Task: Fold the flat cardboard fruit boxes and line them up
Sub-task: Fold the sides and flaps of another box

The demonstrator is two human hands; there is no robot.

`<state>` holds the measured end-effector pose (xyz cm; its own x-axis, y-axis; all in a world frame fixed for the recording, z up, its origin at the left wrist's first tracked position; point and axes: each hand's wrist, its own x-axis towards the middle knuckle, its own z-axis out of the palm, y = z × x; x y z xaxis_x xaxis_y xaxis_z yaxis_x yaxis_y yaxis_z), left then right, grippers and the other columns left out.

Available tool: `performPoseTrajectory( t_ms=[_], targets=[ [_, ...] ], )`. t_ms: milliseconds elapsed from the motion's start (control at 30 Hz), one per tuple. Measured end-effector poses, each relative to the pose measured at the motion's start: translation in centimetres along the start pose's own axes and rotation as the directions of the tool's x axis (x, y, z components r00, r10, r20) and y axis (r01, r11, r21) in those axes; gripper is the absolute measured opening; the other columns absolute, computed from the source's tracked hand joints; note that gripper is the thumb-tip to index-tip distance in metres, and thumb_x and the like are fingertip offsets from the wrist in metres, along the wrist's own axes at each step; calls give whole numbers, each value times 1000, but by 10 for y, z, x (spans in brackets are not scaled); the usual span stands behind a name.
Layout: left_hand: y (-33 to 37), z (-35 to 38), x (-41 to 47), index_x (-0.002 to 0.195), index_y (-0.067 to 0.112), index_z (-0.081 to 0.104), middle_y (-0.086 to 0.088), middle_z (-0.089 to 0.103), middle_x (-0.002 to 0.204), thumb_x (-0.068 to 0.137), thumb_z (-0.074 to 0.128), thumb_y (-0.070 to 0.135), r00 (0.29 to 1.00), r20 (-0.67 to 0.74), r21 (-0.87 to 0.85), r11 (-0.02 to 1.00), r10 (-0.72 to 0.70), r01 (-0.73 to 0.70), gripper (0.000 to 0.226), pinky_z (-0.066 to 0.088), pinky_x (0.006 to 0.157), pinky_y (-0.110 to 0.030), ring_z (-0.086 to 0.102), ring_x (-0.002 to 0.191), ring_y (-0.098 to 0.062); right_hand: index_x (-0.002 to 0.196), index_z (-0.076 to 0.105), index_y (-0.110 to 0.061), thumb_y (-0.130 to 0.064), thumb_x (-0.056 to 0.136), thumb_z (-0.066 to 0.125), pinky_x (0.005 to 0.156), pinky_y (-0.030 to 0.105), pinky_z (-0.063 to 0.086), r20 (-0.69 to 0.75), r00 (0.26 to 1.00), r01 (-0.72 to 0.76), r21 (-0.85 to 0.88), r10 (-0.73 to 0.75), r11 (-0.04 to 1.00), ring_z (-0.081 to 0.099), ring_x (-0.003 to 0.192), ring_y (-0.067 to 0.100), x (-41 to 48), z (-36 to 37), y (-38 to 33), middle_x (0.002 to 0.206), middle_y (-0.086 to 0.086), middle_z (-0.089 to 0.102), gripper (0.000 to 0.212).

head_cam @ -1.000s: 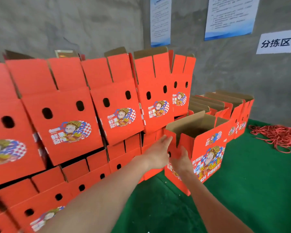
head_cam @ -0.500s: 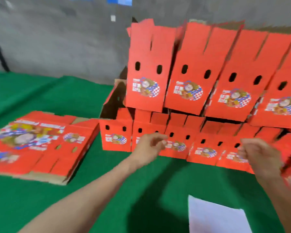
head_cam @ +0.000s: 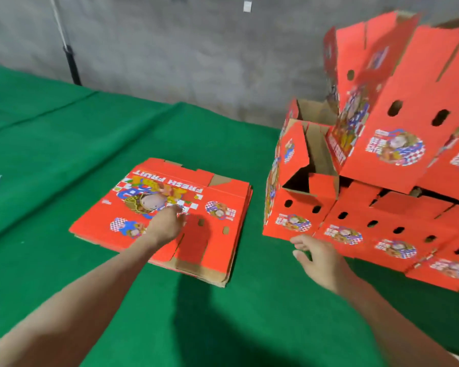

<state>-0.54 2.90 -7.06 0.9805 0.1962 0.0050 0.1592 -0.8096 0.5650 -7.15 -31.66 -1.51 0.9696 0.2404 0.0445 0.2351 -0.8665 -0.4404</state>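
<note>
Flat corrugated cardboard stack (head_cam: 223, 197) under left hand (head_cam: 167, 226)

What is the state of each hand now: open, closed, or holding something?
Left hand: open, over the stack of flat boxes, gripping nothing.
Right hand: open, empty, just below the nearest folded box.
</note>
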Motion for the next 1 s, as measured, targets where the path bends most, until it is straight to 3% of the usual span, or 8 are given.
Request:
performPoseTrajectory(
  t_ms=[133,233,467,600,667,733,867,1000],
  targets=[
    [-34,12,37,147,6,20,-15,16,157,101,33,30,961,269,308,951,-58,-29,53,20,114,-50,19,144,-30,123,59,-14,-17,94,58,99,27,44,72,997,29,-49,-25,998,58,111,10,15,37,-23,120,0,64,30],
    [-55,32,37,153,19,0,-2,-11,160,101,25,40,947,321,401,908,-12,-125,61,0,117,-52,-10,147,-25,128,55,-16,-21,96,54,102,22,40,142,989,-24,-92,37,995,55,117,7,27,50,-27,127,-2,60,33],
    [-73,34,18,133,26,48,-3,51,131,96,35,46,956,37,441,853,292,-278,44,32,100,-35,45,122,-25,138,43,-10,-21,98,50,106,26,34,230,928,-279,-87,292,956,45,130,17,64,93,-35,141,6,49,42],
    [-109,27,27,152,26,8,-3,0,161,96,26,56,999,46,358,934,-11,-7,66,-3,115,-50,-3,147,-26,146,30,-8,-22,99,46,100,28,37,305,845,-460,-3,439,888,49,126,23,79,121,-46,140,10,49,51],
    [-119,32,25,152,26,-2,-2,-11,160,95,15,61,997,63,382,924,-37,10,69,-10,114,-51,-15,146,-25,137,42,-8,-18,98,45,98,30,40,324,821,-525,103,470,845,53,119,23,84,131,-50,134,10,53,40],
    [-124,35,20,153,24,5,-3,-5,160,96,17,58,1000,24,317,948,-8,0,67,-9,116,-50,-12,147,-24,116,56,-9,-12,96,46,92,32,44,259,813,-580,286,521,762,57,107,25,88,136,-59,122,12,61,23],
    [-114,19,12,141,2,41,-22,26,152,87,31,47,976,-216,53,998,-7,19,70,11,115,-53,18,143,-38,106,64,-2,-18,93,56,82,32,46,-19,761,-524,571,648,632,61,97,28,99,131,-78,104,11,64,22],
    [-94,-8,11,127,-7,51,-29,39,141,78,40,42,933,-348,-111,992,-93,57,70,21,108,-57,32,133,-44,82,57,-3,-19,95,55,58,27,30,-242,766,-331,646,595,688,47,72,20,103,98,-100,70,1,50,21]
  ],
)
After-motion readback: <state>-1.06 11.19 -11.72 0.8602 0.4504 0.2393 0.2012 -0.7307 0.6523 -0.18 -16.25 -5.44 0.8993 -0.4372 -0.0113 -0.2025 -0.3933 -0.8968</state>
